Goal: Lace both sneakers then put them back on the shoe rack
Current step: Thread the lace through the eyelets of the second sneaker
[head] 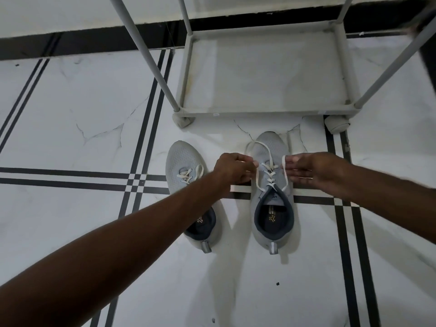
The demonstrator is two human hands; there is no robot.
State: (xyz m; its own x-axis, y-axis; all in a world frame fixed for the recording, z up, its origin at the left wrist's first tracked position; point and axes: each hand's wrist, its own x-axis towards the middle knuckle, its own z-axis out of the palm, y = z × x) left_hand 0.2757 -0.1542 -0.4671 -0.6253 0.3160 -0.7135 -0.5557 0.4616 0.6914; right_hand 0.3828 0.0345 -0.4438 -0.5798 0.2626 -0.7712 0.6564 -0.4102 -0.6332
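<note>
Two grey sneakers stand side by side on the tiled floor, toes pointing away from me. The left sneaker [181, 161] has its white lace crossed and loosely looped; my left forearm hides its middle. The right sneaker [274, 215] has a white lace [267, 172] crossed through its eyelets, with both ends pulled out to the sides. My left hand [232, 169] pinches the left lace end, which loops forward over the toe. My right hand [309, 172] grips the right lace end. The grey shoe rack [264, 111] stands just beyond the toes, its bottom shelf bare.
The floor is white marble tile with black double stripes [141, 147] crossing under the shoes. The rack's upright poles [144, 53] rise toward me, and its round feet [336, 123] sit near the right sneaker's toe. A black skirting strip runs along the wall behind.
</note>
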